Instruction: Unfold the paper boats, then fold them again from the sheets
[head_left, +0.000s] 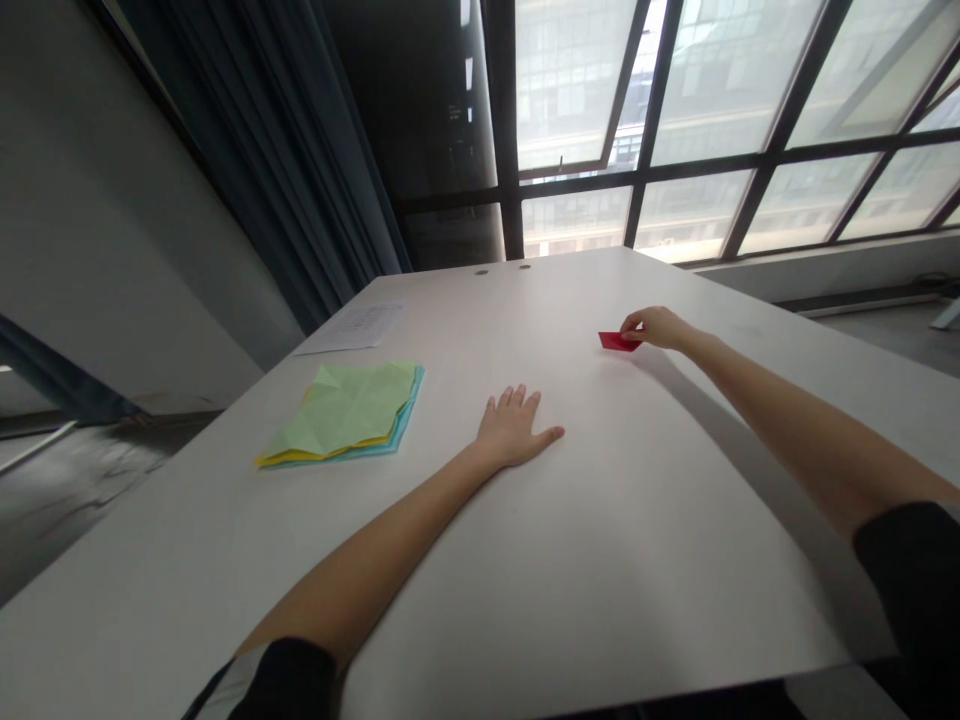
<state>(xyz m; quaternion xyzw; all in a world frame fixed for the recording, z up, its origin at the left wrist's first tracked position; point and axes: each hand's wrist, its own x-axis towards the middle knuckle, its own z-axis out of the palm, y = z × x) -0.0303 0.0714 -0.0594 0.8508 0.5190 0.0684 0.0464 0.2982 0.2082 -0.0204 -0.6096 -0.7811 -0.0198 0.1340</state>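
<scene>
My left hand lies flat on the white table, fingers spread, with nothing in it. Farther off to the right, my right hand pinches a small red piece of folded paper by its right side. The red paper is at or just above the tabletop; I cannot tell whether it touches. Left of my left hand lies a stack of creased paper sheets, with a light green sheet on top and yellow and blue edges showing beneath it.
A white printed sheet lies near the table's left edge, behind the coloured stack. Two round holes sit near the far edge. Beyond the table are a dark blue curtain and large windows.
</scene>
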